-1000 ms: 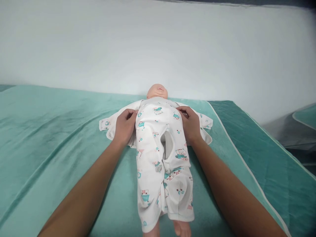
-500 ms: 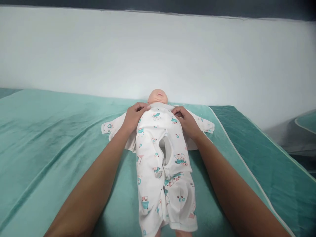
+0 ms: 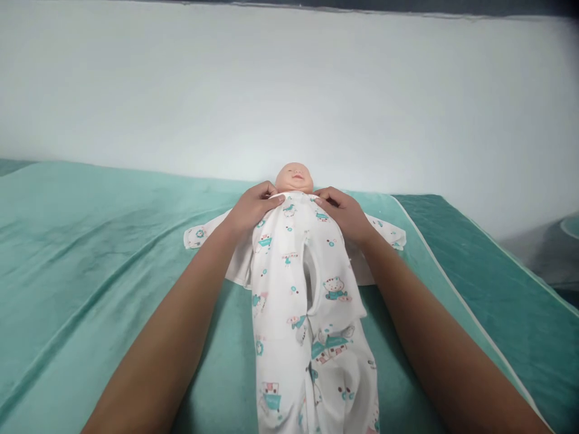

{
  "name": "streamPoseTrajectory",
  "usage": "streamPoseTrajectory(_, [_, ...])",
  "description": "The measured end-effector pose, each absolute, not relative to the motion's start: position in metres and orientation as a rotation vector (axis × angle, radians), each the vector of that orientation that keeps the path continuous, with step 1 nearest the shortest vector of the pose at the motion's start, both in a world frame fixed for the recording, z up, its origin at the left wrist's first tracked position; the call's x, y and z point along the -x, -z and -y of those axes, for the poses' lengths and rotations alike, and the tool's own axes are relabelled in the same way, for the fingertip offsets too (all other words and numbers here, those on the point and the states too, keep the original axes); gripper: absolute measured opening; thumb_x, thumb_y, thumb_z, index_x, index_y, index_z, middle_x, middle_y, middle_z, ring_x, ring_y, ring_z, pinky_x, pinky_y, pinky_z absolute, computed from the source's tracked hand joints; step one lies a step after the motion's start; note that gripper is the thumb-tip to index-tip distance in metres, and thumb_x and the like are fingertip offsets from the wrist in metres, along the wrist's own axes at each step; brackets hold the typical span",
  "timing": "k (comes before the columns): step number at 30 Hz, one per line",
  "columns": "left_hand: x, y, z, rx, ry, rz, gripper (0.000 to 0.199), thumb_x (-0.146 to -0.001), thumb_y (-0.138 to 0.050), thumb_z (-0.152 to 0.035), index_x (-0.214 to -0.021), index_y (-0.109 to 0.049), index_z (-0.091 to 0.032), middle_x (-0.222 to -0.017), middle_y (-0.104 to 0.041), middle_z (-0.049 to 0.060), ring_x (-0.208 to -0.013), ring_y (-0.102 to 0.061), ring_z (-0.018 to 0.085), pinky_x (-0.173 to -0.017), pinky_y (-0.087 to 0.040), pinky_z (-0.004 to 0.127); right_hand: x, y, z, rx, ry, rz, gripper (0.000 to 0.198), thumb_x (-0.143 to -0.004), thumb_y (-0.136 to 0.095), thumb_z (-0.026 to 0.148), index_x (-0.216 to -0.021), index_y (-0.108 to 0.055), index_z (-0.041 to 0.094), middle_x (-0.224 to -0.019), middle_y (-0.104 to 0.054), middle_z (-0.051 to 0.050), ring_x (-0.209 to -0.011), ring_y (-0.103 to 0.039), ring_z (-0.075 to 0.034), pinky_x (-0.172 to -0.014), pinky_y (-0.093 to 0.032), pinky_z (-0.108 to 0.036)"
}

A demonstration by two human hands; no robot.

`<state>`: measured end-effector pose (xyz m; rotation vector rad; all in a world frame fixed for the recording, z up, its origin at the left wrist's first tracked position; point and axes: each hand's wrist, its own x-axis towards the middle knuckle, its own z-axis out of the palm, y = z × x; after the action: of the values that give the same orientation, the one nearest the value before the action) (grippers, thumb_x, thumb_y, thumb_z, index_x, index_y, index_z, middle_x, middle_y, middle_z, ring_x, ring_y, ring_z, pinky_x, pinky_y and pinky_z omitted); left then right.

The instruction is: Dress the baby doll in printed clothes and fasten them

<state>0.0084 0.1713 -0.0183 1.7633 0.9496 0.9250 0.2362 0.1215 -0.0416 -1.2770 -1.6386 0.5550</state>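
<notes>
A baby doll [image 3: 294, 178] lies on its back, its head at the far end. White baby pants [image 3: 289, 289] with teal and pink animal prints cover its body up to near the neck. An oval opening shows at the crotch. My left hand [image 3: 256, 205] grips the waistband's left corner, thumb on top. At the right corner my right hand [image 3: 341, 211] pinches the same waistband. Underneath is a white printed shirt [image 3: 238, 265], its sleeves stretched out to both sides. The doll's hands and feet are out of sight.
A light teal sheet [image 3: 90, 253] with some creases lies under the doll. Along the right runs a darker green cover [image 3: 479, 259] beyond a pale piped edge. A white wall [image 3: 289, 90] rises just behind the doll's head.
Both hands have shifted slightly toward the doll's head, drawing the waistband up to just below its neck. The view has tilted a little, and the leg ends have left the frame.
</notes>
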Motion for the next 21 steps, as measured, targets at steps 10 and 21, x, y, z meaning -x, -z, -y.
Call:
streamPoseTrajectory(10, [-0.026, 0.032, -0.204, -1.833, -1.083, -1.215, 0.023, -0.080, -0.061, -0.033, -0.070, -0.043, -0.022, -0.060, -0.043, -0.004, -0.063, -0.042, 0.015, -0.068, -0.035, 0.030, -0.238, 0.047, -0.164, 1.548, -0.329, 1.544, 0.024, -0.082, -0.055, 0.032, -0.063, -0.043, 0.024, -0.059, -0.047, 0.003, -0.060, -0.041, -0.015, -0.061, -0.031, -0.031])
streamPoseTrajectory(21, [-0.023, 0.036, -0.193, -1.902, -1.016, -1.020, 0.025, -0.085, -0.052, -0.028, -0.096, -0.074, -0.024, -0.109, -0.074, 0.003, -0.105, -0.064, 0.022, -0.097, -0.044, 0.035, -0.233, 0.053, -0.143, 1.283, -0.408, 1.543, 0.020, -0.085, -0.054, 0.030, -0.088, -0.073, 0.025, -0.100, -0.073, -0.003, -0.098, -0.064, -0.022, -0.091, -0.046, -0.039])
